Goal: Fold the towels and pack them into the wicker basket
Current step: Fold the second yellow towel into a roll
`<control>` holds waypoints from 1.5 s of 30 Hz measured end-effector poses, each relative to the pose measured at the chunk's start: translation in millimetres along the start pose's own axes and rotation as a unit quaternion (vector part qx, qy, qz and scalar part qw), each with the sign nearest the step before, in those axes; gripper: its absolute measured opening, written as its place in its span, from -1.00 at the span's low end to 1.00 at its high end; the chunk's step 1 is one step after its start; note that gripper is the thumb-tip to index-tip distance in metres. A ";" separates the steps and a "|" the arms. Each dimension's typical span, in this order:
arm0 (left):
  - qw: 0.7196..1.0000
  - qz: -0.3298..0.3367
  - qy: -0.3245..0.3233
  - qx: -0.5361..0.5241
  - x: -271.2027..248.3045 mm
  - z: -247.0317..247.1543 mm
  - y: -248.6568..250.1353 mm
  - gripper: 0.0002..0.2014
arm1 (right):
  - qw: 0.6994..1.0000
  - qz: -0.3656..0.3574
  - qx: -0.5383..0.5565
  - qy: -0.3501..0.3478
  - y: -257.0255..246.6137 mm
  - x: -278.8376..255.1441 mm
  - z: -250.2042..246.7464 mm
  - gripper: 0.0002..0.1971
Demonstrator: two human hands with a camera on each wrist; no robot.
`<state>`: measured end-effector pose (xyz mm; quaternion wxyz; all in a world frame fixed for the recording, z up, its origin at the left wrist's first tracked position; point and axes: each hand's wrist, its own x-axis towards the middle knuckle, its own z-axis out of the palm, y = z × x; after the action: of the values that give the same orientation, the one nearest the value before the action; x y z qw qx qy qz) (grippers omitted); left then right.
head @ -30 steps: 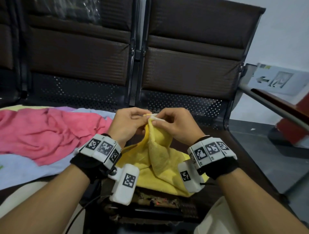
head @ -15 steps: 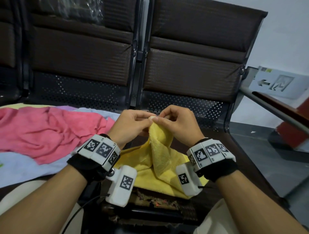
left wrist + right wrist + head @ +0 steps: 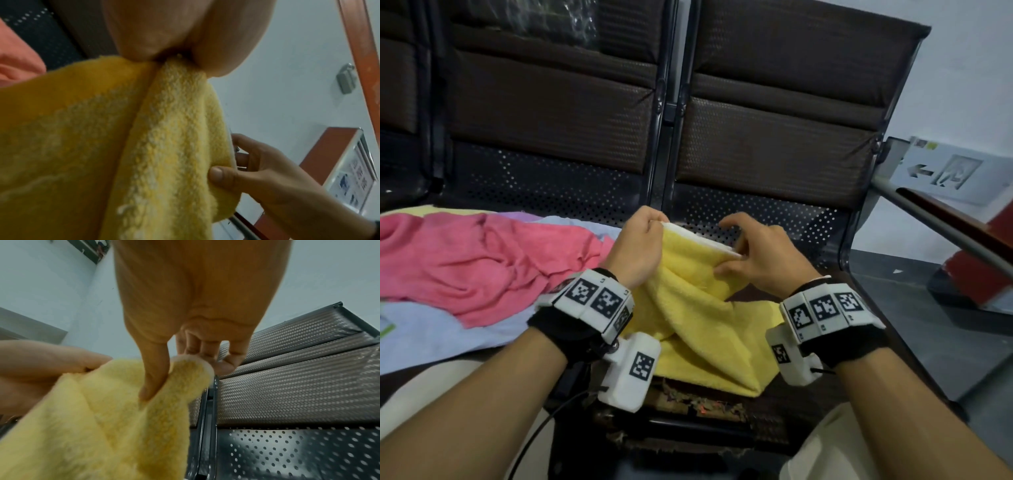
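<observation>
Holding, head view: yellow towel [image 3: 698, 308] edge pinched between my left hand [image 3: 638, 246] and right hand [image 3: 760, 253]; unfolded, pink towel [image 3: 482, 260] left of my fingers, basket unseen. Left wrist: fingers clamp cloth. Right wrist: thumb pinches hem.

The towel [image 3: 698, 308] between the hands is yellow with a white band along its top edge. Beside it lies a pink towel [image 3: 482, 260] on a pale blue towel [image 3: 431, 339], with strips of lilac and light yellow cloth behind. The wristbands [image 3: 558, 329] are black, carrying white blocks printed with black-and-white square markers. The bench seats [image 3: 774, 137] are dark brown with a woven texture, above black metal dotted with small holes. The wall [image 3: 969, 68] is white.
</observation>
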<state>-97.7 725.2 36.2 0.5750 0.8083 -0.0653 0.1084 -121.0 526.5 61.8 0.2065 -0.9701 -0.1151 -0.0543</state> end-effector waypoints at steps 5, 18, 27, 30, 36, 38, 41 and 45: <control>0.993 0.069 -0.078 0.062 -9.9 -1.5 9.9 -0.71 | 0.995 -0.002 -0.082 -0.054 0.8 -4.9 -4.8 -0.80; 0.950 0.216 -0.100 0.201 -34.7 -42.5 39.3 -0.87 | 0.998 0.017 -0.034 0.042 -12.1 -45.4 -35.9 -0.84; 0.961 0.234 0.006 0.146 -32.4 -76.5 124.6 -0.93 | 0.979 -0.017 0.004 0.202 -78.4 -39.4 -133.5 -0.88; 0.953 0.267 0.041 0.138 -24.6 -87.6 145.1 -0.91 | 0.957 -0.029 0.064 0.281 -90.1 -35.6 -152.4 -0.98; 0.947 0.268 0.005 0.177 2.6 -84.4 147.9 -0.86 | 0.945 -0.007 0.095 0.313 -81.7 -19.4 -156.6 -0.94; 0.945 0.281 0.009 0.166 14.2 -80.4 144.9 -0.84 | 0.938 -0.001 0.105 0.330 -74.6 -12.0 -157.3 -0.92; 0.948 0.272 0.001 0.167 26.4 -69.1 133.4 -0.82 | 0.942 0.014 0.097 0.322 -62.9 -2.3 -148.7 -0.92; 0.957 0.225 -0.012 0.183 42.1 -53.3 122.4 -0.79 | 0.958 0.051 0.083 0.269 -47.3 13.0 -136.4 -0.88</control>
<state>-90.5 735.9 175.6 0.3767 0.8655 -0.2318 0.2352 -127.9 514.8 206.2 0.3118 -0.9039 -0.0100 -0.2926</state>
